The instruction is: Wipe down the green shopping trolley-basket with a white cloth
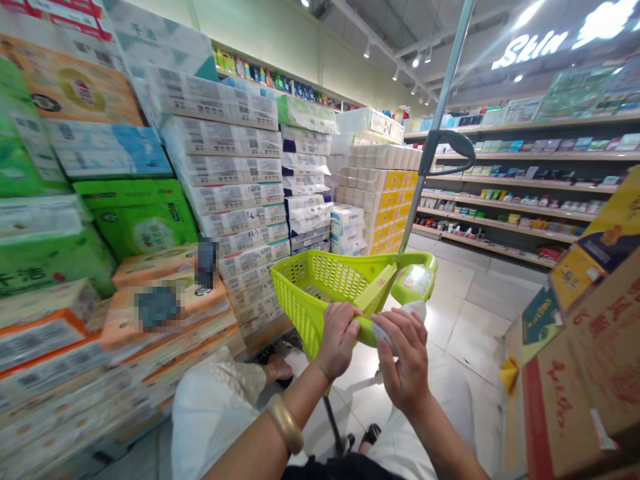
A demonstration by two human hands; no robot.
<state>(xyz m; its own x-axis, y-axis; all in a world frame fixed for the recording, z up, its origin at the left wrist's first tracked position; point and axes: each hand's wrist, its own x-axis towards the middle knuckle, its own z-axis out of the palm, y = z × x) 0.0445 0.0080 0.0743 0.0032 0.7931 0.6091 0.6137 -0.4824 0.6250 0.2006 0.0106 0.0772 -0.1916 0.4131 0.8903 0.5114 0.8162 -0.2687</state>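
Observation:
A lime-green shopping cart [295,287] with a perforated basket stands in front of my knees. My left hand [337,340] is closed around its green front bar, and a gold bangle [285,425] circles that wrist. Just to the right, my right hand [404,357] presses a white wipe [384,339] against the same bar, fingers curled over it. Part of the wipe is covered by those fingers. A grey pole [453,60] with a looped grip [463,150] rises from the cart. Beside the bar sits a rounded green holder [414,283] with a label.
Stacked tissue packs [240,173] rise close on the left; lower orange packs [170,293] carry two pixelated dark patches. Cardboard boxes [575,373] crowd the right side. Stocked shelves [530,193] line the back, beyond a pale tiled floor [475,300].

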